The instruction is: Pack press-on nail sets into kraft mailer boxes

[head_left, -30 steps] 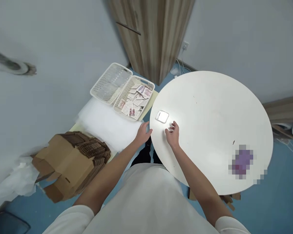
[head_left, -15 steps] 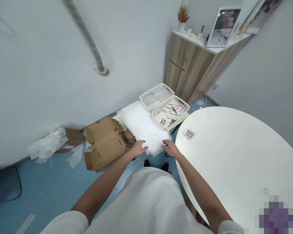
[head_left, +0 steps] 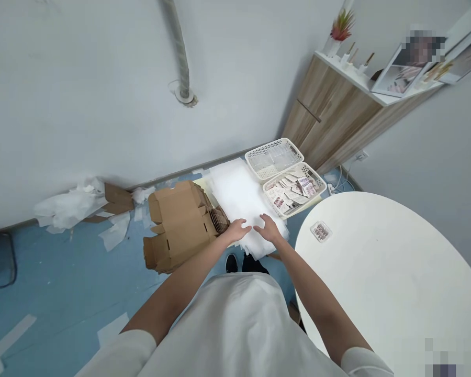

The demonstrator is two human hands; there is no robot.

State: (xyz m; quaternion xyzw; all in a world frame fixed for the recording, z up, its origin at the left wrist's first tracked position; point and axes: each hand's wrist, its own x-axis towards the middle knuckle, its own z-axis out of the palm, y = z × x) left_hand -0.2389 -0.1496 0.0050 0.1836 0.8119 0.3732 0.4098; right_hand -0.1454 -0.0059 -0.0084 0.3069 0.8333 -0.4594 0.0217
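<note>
A stack of thin white sheets (head_left: 235,188), soft like foam or packing paper, lies on a low pale surface in front of me. Over its near part is my left hand (head_left: 237,231), fingers apart and holding nothing. My right hand (head_left: 269,229), likewise open, is close beside it with its fingers toward the left one. Whether the fingertips touch the top sheet I cannot tell. Left of the stack lie flattened brown cardboard boxes (head_left: 180,220), close to my left hand. Beyond my right hand stands a white basket (head_left: 284,213) full of small printed cards or packets.
A second white basket (head_left: 255,154) holds clear plastic pieces. On the right, a round white table (head_left: 377,277) bears a small clear case (head_left: 321,231). A wooden cabinet (head_left: 337,110) stands behind. Crumpled white wrapping (head_left: 74,201) lies on the blue floor by the wall.
My hands have come closer together over the white stack, the right one moving inward. The view has shifted, and one of my feet has moved.
</note>
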